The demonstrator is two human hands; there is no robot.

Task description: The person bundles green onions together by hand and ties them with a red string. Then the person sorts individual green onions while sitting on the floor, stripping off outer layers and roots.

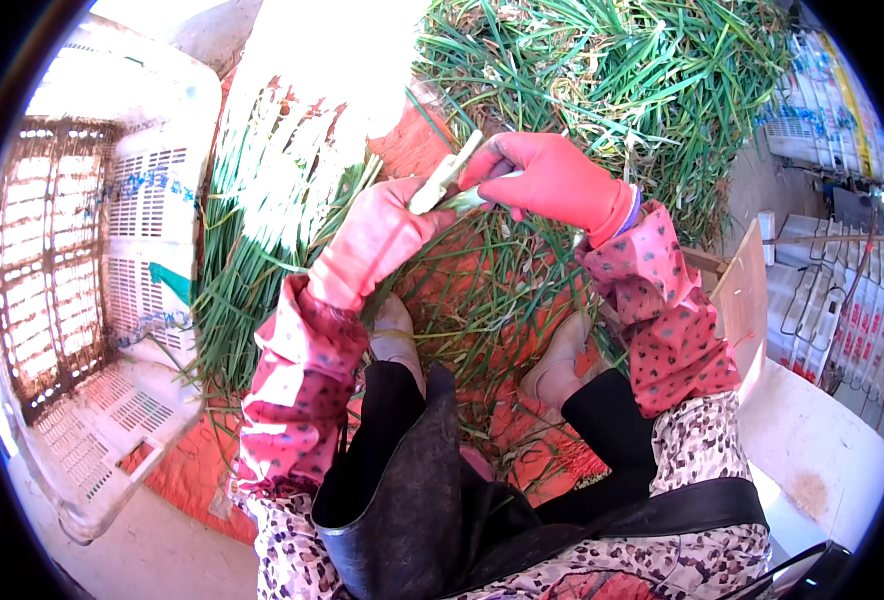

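Observation:
Both my hands wear pink rubber gloves and meet above the floor between my feet. My left hand [377, 235] is closed round a few scallions [445, 178], whose thick pale ends stick out past the thumb. Just to the right, my right hand [557, 180] pinches a pale green stalk of the same bunch with thumb and fingers. The leaf ends are mostly hidden by the gloves. Left of my left hand lies a row of long scallions [237, 260], its upper part washed out by glare.
A big heap of loose green leaves [612, 70] spreads at the far right. Leaf scraps litter an orange sheet [187, 470] under my feet. A white plastic crate [157, 280] stands at left. More white crates [822, 270] and a pale board [742, 290] are at right.

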